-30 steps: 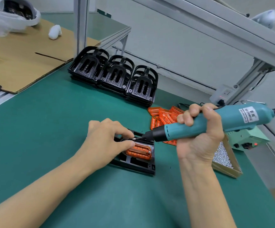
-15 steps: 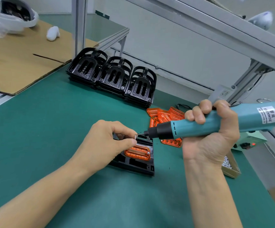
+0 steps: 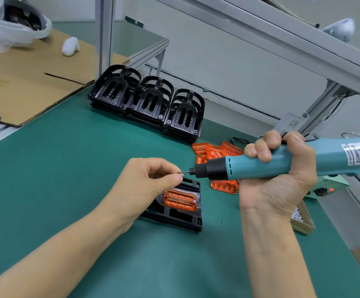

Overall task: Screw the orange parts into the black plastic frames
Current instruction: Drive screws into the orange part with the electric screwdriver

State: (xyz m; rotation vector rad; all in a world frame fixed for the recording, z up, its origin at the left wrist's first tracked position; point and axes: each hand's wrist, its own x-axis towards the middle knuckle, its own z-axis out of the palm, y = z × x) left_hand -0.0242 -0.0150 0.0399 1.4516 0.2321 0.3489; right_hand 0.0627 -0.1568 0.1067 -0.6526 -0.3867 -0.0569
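Lifted off the black frame (image 3: 174,214) since a second ago, a screw (image 3: 180,174) is pinched in the left hand (image 3: 144,188) and met by the driver (image 3: 261,166), gripped by the right hand (image 3: 280,179). Loading is judged under way; next, the orange part (image 3: 180,200), seated in that frame, must be fastened.

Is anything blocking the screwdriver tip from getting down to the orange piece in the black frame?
Only the left hand, which pinches a screw at the screwdriver tip, above the orange part seated in the black frame. Nothing else visible intervenes.
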